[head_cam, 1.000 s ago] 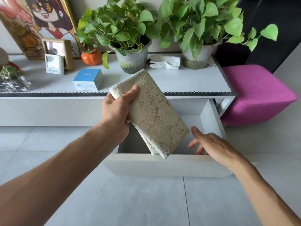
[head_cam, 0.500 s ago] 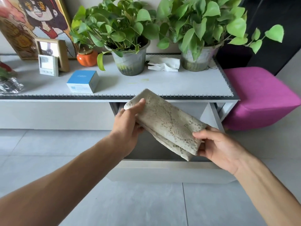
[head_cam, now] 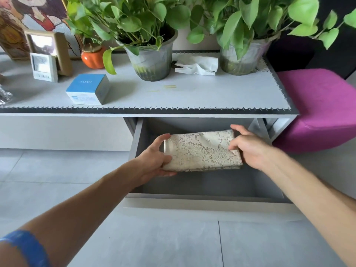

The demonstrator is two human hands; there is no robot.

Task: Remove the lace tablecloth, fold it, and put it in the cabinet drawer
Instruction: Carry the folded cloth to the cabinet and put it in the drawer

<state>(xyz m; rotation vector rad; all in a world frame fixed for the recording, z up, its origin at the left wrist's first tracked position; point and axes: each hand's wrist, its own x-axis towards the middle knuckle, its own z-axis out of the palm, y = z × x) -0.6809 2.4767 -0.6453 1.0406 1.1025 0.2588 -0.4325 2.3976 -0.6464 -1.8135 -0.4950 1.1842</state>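
The folded cream lace tablecloth lies flat and level inside the open cabinet drawer, held at both ends. My left hand grips its left end, thumb under the near edge and fingers at the far corner. My right hand holds its right end with fingers curled over the top. I cannot tell whether the cloth touches the drawer bottom. The grey drawer is pulled out of the white cabinet toward me.
On the cabinet top stand two potted plants, a blue and white box, a crumpled tissue, an orange jar and a photo frame. A magenta pouf sits right of the cabinet.
The cloth went from tilted in my left hand alone to both hands holding it, then down level into the drawer. The camera moved closer.
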